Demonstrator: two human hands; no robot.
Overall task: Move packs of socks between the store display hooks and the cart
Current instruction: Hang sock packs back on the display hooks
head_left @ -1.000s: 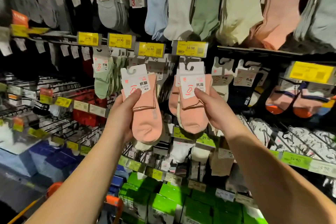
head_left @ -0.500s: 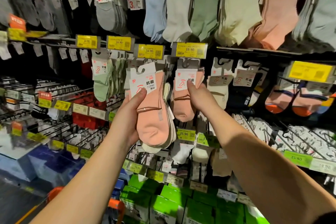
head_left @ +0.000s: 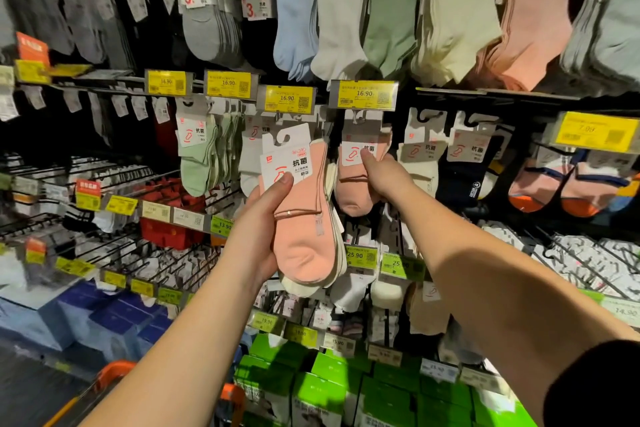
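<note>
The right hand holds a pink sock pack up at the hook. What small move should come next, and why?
Probably release it. The right hand pinches a pink pack whose card hole already sits at the hook under a yellow price tag, so it looks hung. The left hand holds another pink pack, free of any hook.

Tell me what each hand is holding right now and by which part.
Left hand grips a pink sock pack at its left edge, thumb on the label. Right hand holds another pink pack by its right side, at the hook.
</note>
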